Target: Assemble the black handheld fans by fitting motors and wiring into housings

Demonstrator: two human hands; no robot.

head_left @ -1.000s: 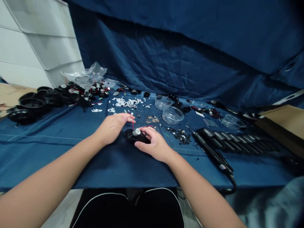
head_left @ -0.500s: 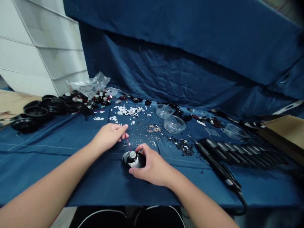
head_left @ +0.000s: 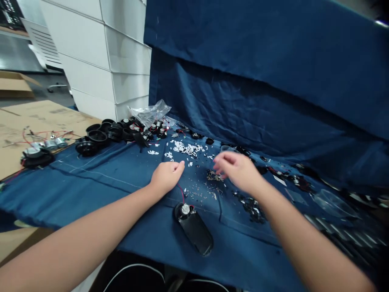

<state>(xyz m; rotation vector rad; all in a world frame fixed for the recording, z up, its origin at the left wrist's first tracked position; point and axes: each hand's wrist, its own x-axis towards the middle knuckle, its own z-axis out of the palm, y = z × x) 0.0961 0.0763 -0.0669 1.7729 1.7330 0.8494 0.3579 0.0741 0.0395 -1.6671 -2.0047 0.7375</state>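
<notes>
Just let go: a black oval housing [head_left: 194,233] lying flat on the blue cloth of the table [head_left: 91,180], toward the near edge between both forearms, no longer cupped under the right hand [head_left: 238,171] as a moment before. Set into its far end, a round silver motor [head_left: 185,209] facing up, with a thin red wire [head_left: 181,193] rising from it toward the left hand [head_left: 166,177]. Right grip lifted clear, wide and empty, fingers loosely spread and blurred with motion above scattered small parts [head_left: 209,190]. Left grip narrow, fingers curled, resting on the cloth just beside the wire; any hold on the wire impossible to tell. Farther left, black round housings [head_left: 97,138] and a crumpled clear plastic bag [head_left: 150,113]; beyond the hands, white plastic flakes [head_left: 185,148].
</notes>
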